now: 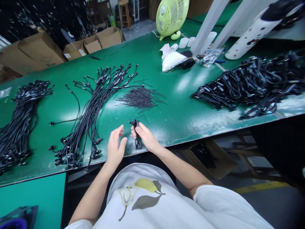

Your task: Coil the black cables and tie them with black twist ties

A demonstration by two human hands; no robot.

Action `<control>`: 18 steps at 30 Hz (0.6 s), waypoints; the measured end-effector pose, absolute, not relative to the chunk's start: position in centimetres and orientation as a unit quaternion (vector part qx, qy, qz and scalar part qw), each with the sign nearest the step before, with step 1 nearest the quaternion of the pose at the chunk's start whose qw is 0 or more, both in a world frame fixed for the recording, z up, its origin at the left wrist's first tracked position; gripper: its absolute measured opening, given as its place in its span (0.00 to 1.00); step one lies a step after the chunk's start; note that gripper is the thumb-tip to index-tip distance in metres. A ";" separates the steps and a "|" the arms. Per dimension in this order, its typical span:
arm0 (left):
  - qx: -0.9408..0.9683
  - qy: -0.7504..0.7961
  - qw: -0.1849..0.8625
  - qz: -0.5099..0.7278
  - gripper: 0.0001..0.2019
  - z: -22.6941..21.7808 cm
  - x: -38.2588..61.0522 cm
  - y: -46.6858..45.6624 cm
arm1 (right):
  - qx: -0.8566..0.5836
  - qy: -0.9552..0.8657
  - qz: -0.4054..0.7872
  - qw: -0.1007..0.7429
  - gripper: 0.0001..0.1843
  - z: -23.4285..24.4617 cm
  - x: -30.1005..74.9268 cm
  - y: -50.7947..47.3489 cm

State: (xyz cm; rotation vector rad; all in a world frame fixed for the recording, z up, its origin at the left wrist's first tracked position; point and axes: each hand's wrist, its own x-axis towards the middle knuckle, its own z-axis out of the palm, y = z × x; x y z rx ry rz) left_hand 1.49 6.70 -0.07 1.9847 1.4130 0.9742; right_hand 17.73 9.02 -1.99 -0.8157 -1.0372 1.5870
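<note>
My right hand (145, 136) is closed on a folded black cable (137, 133), held upright just above the near edge of the green table (181, 111). Its plug end sticks up by my fingertips and a loop hangs below. My left hand (115, 147) hovers a little to the left of the cable, fingers apart and holding nothing. A fan of loose black cables (95, 105) lies on the table left of my hands. A small heap of thin black ties (140, 98) lies just beyond my hands.
A bundle of cables (19, 121) lies at the far left and a large tangled pile (252, 84) at the right. White bags (171, 58), a green fan (171, 16) and cardboard boxes (71, 47) sit at the back. An open box (207, 156) stands under the table.
</note>
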 end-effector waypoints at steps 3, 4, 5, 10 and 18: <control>0.725 0.501 0.276 0.383 0.20 1.2 1.1 7.8 | -0.317 -0.435 0.698 0.473 0.23 -1.8 17.8 8.4; 0.722 0.488 0.302 0.386 0.18 1.5 1.2 8.1 | -0.318 -0.448 0.701 0.455 0.24 -1.8 17.8 8.2; 0.713 0.479 0.327 0.393 0.15 1.5 1.4 8.2 | -0.327 -0.466 0.696 0.437 0.25 -1.8 17.7 8.0; 0.626 0.478 0.409 0.461 0.09 0.9 2.4 8.2 | -0.399 -0.517 0.639 0.407 0.22 -2.0 17.5 7.7; 0.620 0.468 0.431 0.460 0.07 1.4 2.4 7.7 | -0.367 -0.516 0.674 0.381 0.25 -1.1 18.3 7.8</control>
